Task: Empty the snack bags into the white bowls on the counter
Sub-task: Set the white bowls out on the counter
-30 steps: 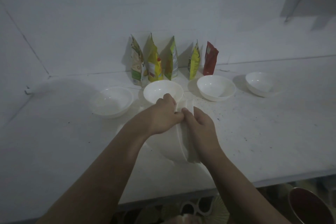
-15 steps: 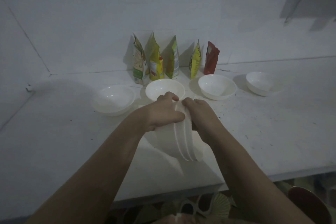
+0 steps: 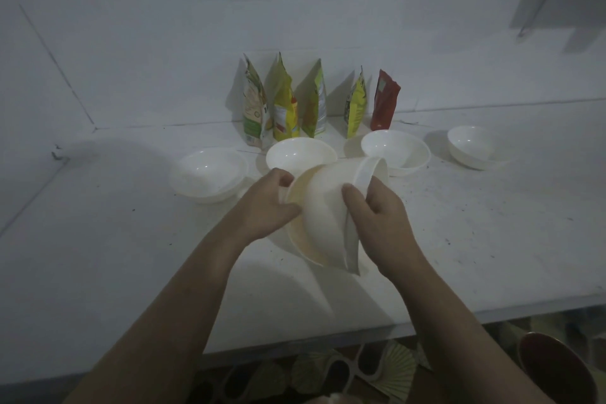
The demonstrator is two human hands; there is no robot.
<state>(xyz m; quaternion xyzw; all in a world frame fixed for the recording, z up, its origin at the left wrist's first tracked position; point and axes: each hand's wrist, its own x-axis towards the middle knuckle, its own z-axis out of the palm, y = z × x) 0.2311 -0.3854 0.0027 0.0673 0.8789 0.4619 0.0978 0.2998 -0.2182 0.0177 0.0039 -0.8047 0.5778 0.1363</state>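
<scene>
Bowls [image 3: 331, 207] on edge, mouths facing right

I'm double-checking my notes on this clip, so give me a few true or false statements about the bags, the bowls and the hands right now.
1. Five snack bags stand against the wall. True.
2. Four white bowls sit on the counter. True.
3. The red bag lies flat in a bowl. False: it stands upright at the right end of the row.
4. The left hand and right hand hold tilted, nested bowls. True.
5. One bowl on the counter holds snacks. False: all look empty.
</scene>
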